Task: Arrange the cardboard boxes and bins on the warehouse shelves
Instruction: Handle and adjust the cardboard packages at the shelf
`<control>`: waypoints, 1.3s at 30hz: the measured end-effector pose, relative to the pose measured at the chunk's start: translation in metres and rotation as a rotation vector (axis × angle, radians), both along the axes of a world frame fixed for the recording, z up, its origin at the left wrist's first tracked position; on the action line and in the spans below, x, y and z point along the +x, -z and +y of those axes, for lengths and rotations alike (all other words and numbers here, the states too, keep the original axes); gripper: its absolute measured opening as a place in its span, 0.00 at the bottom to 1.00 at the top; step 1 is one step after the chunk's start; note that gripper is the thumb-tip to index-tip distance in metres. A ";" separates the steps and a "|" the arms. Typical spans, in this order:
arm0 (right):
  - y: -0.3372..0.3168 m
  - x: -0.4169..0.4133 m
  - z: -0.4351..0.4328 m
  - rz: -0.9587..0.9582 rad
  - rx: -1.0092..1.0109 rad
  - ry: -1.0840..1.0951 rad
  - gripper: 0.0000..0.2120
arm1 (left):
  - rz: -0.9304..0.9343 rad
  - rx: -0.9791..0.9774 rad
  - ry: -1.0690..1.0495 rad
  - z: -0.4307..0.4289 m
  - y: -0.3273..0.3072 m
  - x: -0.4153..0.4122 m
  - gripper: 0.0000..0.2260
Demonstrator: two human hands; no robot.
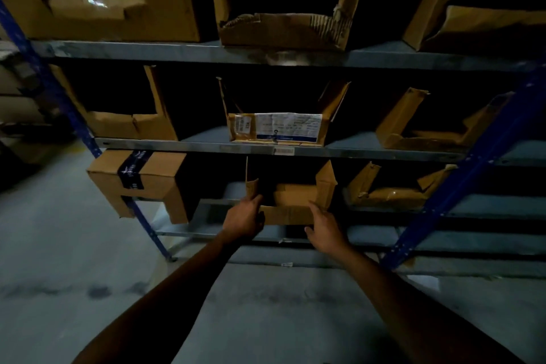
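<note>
A cut-open cardboard bin [291, 201] sits on the third shelf [218, 202] of a metal rack, its front edge sticking out over the shelf lip. My left hand [243, 220] grips the bin's front left corner, fingers curled round the edge. At the front right corner, my right hand [325, 226] lies against the bin's low front wall with fingers fairly straight. A taped cardboard box [141, 183] hangs out past the shelf at the left. Another torn bin [393, 190] stands to the right.
Upper shelves hold several cut-open cardboard bins, one with a white label [288, 125] in the middle row. Blue uprights [461, 174] frame the rack on both sides. Grey concrete floor [74, 245] lies below, with lower shelf boards near my arms.
</note>
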State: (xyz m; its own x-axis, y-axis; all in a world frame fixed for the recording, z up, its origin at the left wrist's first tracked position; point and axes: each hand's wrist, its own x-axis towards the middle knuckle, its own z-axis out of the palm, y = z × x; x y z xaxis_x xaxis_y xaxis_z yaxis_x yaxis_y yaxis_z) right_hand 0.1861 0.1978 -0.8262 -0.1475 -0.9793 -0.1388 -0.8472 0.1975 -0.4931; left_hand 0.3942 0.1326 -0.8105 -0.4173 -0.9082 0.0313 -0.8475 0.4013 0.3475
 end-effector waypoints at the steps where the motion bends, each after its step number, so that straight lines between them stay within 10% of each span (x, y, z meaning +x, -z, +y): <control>1: 0.009 -0.003 -0.009 0.022 0.016 -0.016 0.34 | -0.028 0.001 0.003 -0.005 0.009 -0.008 0.14; 8: 0.114 -0.042 -0.113 0.243 0.132 -0.093 0.37 | -0.266 0.037 0.158 -0.089 0.118 -0.068 0.33; 12: 0.154 -0.066 -0.160 0.401 0.175 -0.175 0.04 | -0.422 0.040 0.170 -0.150 0.176 -0.067 0.19; 17: 0.168 -0.078 -0.238 0.385 0.049 -0.078 0.11 | -0.357 -0.178 0.124 -0.234 0.198 -0.068 0.13; 22: 0.172 -0.081 -0.300 0.354 0.050 0.011 0.11 | -0.465 0.023 -0.032 -0.289 0.178 -0.097 0.10; 39: 0.167 -0.074 -0.270 0.295 0.012 0.006 0.08 | -0.465 0.057 0.008 -0.282 0.171 -0.095 0.11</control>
State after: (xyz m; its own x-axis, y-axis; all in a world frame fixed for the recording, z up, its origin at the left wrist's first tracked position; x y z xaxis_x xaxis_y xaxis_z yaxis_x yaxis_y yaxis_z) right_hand 0.1117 -0.0719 -0.9931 -0.1888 -0.9768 -0.1010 -0.9524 0.2072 -0.2235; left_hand 0.2994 -0.1498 -0.9813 -0.3825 -0.8996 -0.2106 -0.9153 0.4001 -0.0465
